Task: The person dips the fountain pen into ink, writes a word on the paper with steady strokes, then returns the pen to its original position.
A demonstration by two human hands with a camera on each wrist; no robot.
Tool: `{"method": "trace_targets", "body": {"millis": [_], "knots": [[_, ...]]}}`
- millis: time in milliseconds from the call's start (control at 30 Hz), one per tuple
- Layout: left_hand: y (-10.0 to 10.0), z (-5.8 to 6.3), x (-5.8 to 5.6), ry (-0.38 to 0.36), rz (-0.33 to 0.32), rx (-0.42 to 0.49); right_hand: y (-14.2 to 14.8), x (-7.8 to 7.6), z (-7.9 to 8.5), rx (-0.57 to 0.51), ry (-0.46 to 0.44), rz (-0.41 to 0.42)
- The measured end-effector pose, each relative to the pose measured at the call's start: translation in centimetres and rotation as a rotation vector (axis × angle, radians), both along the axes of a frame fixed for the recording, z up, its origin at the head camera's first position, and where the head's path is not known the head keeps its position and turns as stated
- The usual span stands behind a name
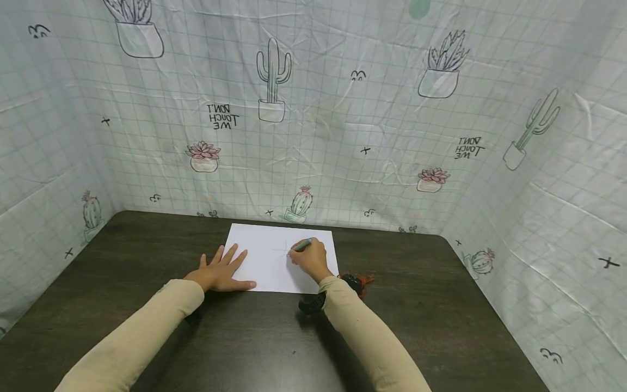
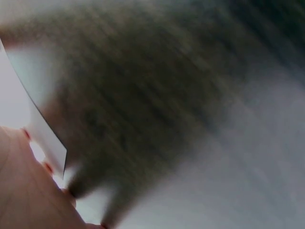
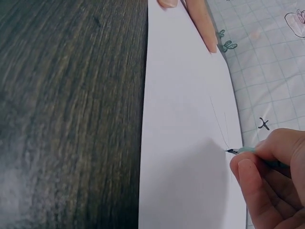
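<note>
A white sheet of paper (image 1: 266, 275) lies on the dark table, with thin crossing lines drawn near its middle. My left hand (image 1: 221, 275) rests with spread fingers over the sheet's left edge; part of it shows in the left wrist view, the palm (image 2: 33, 186) beside a paper corner. In my right hand (image 1: 313, 260), a greenish pen (image 1: 301, 244) is pinched between thumb and fingers. The right wrist view shows the pen's dark tip (image 3: 232, 151) at the paper, where fine lines meet. The right fingers (image 3: 252, 179) hide most of the barrel.
The dark wooden table (image 1: 416, 305) extends around the sheet. A hanging cloth (image 1: 323, 125) with cactus drawings stands behind and at both sides. At my right wrist are a black device (image 1: 311, 304) and an orange-red cord (image 1: 365, 280).
</note>
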State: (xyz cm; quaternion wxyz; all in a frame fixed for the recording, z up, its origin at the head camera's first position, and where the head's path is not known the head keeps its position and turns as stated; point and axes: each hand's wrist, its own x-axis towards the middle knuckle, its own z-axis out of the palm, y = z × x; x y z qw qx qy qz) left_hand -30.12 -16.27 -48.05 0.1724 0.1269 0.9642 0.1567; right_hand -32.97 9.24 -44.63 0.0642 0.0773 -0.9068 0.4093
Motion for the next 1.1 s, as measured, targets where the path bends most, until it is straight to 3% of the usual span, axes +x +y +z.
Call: {"method": "trace_targets", "body": {"millis": [800, 933, 1100], "knots": [[-0.1, 0.0, 0.1, 0.007, -0.002, 0.018, 1.1, 1.5, 0.9, 0.023, -0.050, 0.035], [0.2, 1.1, 0.8, -0.019, -0.007, 0.012, 1.3, 1.7, 1.0, 0.023, -0.055, 0.038], [0.6, 3.4, 2.0, -0.044, -0.018, 0.031, 1.6, 1.9, 1.2, 0.035, -0.060, 0.032]]}}
